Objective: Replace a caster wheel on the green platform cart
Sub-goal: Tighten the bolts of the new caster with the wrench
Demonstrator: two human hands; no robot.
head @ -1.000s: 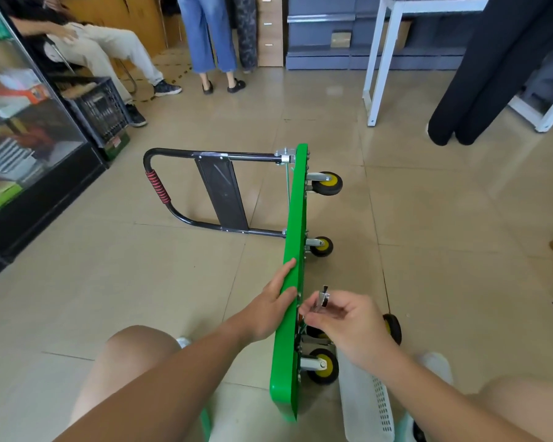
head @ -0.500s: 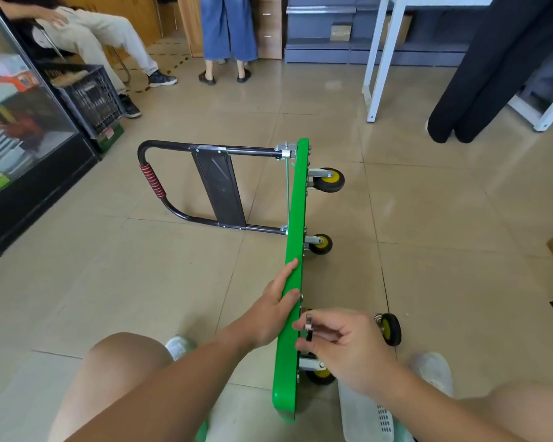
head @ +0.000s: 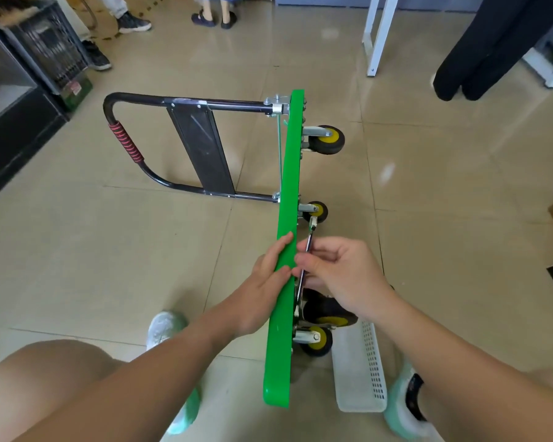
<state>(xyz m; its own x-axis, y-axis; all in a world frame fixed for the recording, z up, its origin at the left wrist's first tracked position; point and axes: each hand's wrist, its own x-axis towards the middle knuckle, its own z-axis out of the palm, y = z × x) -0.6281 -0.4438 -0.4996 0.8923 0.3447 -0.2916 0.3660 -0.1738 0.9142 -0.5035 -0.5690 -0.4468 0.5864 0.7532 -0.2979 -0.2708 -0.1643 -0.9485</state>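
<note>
As cart [head: 287, 218] stays tipped, wrench [head: 308, 247] points forward

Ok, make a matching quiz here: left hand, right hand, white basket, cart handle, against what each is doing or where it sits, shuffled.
1 left hand
2 right hand
3 white basket
4 cart handle

A holds the wrench
B on the floor, right of the green deck
C rests on the green deck's edge
D extends left of the deck

Pairs: 1-C, 2-A, 3-B, 4-D

The left hand [head: 262, 282] and right hand [head: 342, 275] are bare, as are the forearms [head: 160, 368] and left knee [head: 45, 378]. The shoes [head: 165, 328] are pale mint-green and white trainers.
</note>
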